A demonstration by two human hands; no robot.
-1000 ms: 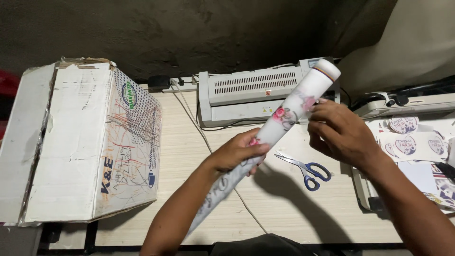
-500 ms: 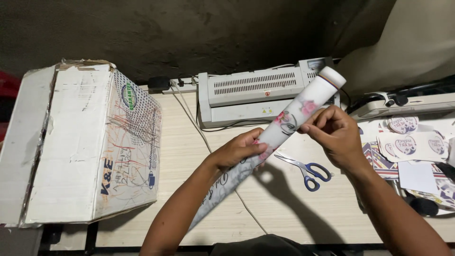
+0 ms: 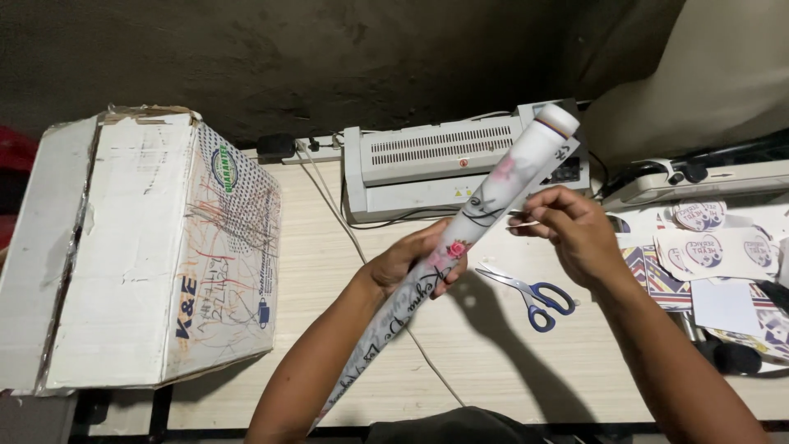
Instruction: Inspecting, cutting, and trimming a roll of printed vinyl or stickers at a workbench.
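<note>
At the counter's left edge sits a big white cardboard box [image 3: 156, 247] with scuffed, printed sides. Toward the far edge, a grey laminating machine [image 3: 444, 168] lies against the dark wall. Over the counter's [image 3: 329, 288] middle, the left hand [image 3: 415, 263] has its fingers wrapped around a long rolled sheet [image 3: 485, 205] printed with flowers and script, which slants up from the near edge toward the laminator. The right hand [image 3: 571, 230] is just beside the roll's upper half, fingers pinched nearly shut on what looks like a thin strip or loose edge; I cannot tell which. This looks like the step of freeing or fixing the roll's outer edge; the next move likely calls for a steady left grip. Blue-handled scissors [image 3: 534, 294] lie below, with printed round stickers [image 3: 715, 247] at the right edge.
</note>
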